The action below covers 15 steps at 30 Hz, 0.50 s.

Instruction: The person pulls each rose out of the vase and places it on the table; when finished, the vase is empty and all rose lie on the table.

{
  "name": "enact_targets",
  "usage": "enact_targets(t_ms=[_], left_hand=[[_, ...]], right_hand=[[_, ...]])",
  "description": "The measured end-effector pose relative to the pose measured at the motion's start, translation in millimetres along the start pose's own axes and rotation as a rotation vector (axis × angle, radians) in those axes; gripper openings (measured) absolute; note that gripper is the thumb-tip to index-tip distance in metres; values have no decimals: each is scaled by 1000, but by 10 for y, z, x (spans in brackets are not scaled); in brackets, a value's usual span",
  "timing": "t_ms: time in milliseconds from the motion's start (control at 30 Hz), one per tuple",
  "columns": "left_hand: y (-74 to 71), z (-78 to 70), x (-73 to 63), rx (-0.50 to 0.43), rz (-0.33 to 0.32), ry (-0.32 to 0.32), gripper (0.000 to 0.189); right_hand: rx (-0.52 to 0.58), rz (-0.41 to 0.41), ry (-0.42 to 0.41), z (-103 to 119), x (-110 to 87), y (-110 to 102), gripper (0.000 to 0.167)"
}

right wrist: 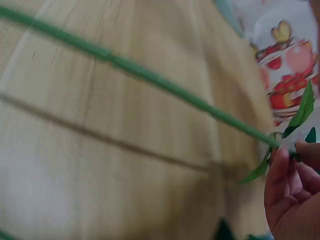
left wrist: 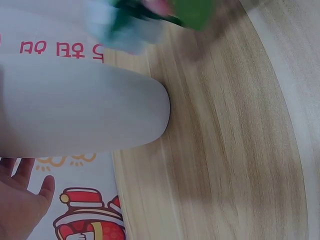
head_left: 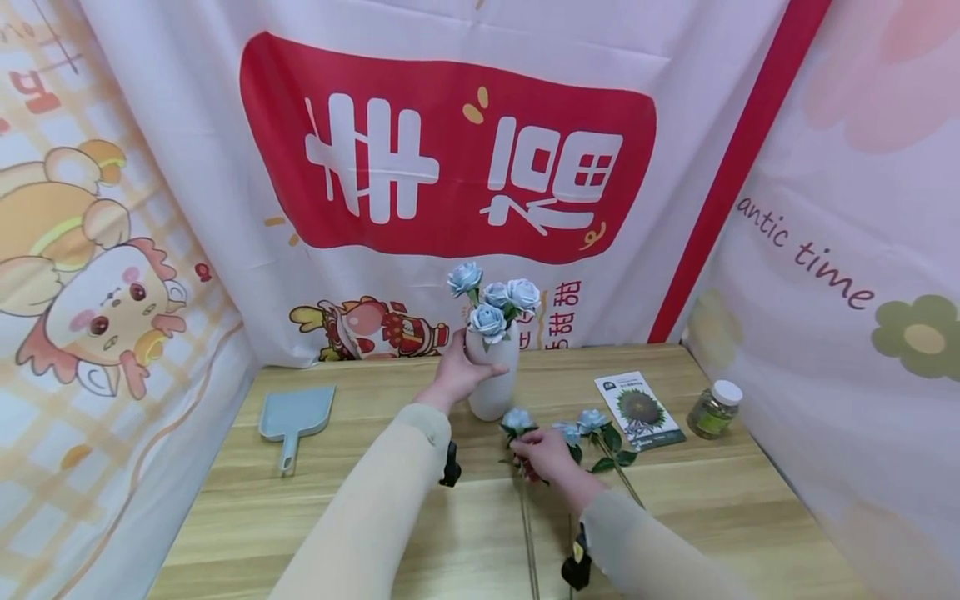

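Observation:
A white vase [head_left: 493, 392] stands upright near the table's back edge, with several blue roses [head_left: 488, 322] in it. My left hand [head_left: 459, 373] holds the vase at its upper left side, thumb across the front. In the left wrist view, the vase [left wrist: 85, 107] fills the left half, with part of that hand [left wrist: 22, 202] beside it. Just right of the vase base, my right hand [head_left: 546, 455] pinches another blue rose [head_left: 517, 420] by the stem below its bloom. Its green stem [right wrist: 160, 84] runs diagonally through the right wrist view, above the wood.
Two more blue roses [head_left: 592, 420] lie right of my right hand. Beyond them are a sunflower-pictured card [head_left: 637, 408] and a small jar with a white lid [head_left: 714, 410]. A light blue dustpan [head_left: 296, 414] lies at the left. Printed cloth surrounds the table [head_left: 247, 517].

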<state>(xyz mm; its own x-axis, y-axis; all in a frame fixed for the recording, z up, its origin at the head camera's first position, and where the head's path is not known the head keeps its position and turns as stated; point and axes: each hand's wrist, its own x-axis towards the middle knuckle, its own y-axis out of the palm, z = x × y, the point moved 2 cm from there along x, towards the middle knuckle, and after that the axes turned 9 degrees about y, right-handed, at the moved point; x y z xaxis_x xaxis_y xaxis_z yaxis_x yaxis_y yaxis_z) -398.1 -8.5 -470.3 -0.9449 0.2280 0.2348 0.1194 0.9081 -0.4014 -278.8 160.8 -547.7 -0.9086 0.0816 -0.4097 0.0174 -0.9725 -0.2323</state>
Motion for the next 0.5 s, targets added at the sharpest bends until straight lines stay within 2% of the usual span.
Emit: enact_targets(t_ms=[233, 500], left_hand=[[15, 26, 2, -27, -6, -6, 101], [14, 13, 16, -30, -7, -1, 101]], right_hand=[[-79, -78, -14, -270, 172, 122, 11], [-199, -163, -37, -290, 173, 63, 20]])
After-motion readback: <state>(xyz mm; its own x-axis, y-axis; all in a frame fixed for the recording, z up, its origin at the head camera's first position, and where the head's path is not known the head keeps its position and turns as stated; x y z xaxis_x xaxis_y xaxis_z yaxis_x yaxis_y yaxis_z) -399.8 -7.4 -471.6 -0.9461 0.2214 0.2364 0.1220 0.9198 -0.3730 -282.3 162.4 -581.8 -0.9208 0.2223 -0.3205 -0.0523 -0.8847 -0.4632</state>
